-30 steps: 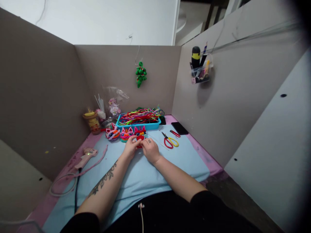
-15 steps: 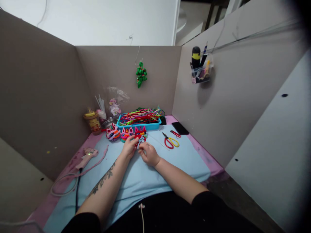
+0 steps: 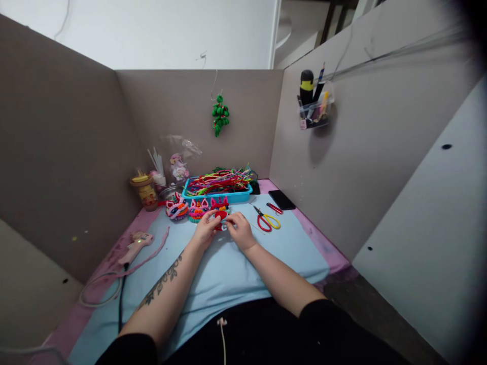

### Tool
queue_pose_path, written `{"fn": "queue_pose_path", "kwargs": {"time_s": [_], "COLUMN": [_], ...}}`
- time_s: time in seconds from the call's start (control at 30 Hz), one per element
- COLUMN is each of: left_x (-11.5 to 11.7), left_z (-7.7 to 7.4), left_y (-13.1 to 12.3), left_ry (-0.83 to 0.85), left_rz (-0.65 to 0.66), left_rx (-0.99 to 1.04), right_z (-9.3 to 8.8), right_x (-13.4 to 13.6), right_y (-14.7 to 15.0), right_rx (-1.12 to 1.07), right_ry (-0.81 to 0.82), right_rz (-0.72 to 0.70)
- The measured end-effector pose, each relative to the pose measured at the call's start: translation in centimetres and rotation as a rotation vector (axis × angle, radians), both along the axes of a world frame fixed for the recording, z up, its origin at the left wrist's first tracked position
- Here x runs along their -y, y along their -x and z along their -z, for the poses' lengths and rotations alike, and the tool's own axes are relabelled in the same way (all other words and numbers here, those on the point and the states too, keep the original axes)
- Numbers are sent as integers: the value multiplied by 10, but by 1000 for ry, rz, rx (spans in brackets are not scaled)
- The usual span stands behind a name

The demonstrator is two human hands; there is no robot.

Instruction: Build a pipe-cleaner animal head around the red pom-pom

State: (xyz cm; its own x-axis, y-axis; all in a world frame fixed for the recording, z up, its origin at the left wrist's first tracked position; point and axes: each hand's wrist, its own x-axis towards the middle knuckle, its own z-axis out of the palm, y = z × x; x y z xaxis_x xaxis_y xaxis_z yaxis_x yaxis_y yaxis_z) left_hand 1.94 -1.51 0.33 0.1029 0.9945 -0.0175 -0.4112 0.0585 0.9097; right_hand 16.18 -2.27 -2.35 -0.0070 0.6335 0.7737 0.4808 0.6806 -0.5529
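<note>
My left hand point(image 3: 206, 230) grips a small red round pipe-cleaner piece point(image 3: 220, 215) between thumb and fingers. At the piece's right edge, my right hand point(image 3: 240, 231) is closed in a pinch on a pale blue pipe cleaner point(image 3: 224, 226), part of which the fingers hide. Just beyond my hands stand a pink-eared pipe-cleaner animal head point(image 3: 177, 209), a second pink and orange one point(image 3: 198, 210) with a horn, and a dark red one point(image 3: 219, 204), partly covered by the held piece.
A blue tray point(image 3: 232, 197) heaped with colourful pipe cleaners stands behind. To the right lie scissors point(image 3: 268, 221) with red and yellow handles, a red cutter point(image 3: 274, 208) and a phone point(image 3: 282, 199). A pink glue gun point(image 3: 136, 247) with its cord is at left.
My right hand has risen slightly and shifted right along the red piece. The pale blue pipe cleaner, which lay across its front, now shows only at the lower edge.
</note>
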Motion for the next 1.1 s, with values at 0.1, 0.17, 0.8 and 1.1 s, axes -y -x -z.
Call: {"fn": "queue_pose_path", "kwargs": {"time_s": [0.1, 0.17, 0.8, 1.1], "left_x": [1, 1, 1, -1], "left_z": [0, 0, 4, 6], "left_y": [0, 0, -1, 0], "left_ry": [-5, -9, -55, -78], "left_rz": [13, 19, 30, 26], "left_rx": [-2, -4, -44, -72], "right_z": [0, 0, 4, 11], "right_x": [-2, -3, -8, -15], "right_y": [-2, -3, -5, -5], "right_rx": [-17, -31, -221, -319], "right_ry": [10, 10, 94, 174], "right_rz": [32, 43, 112, 85]}}
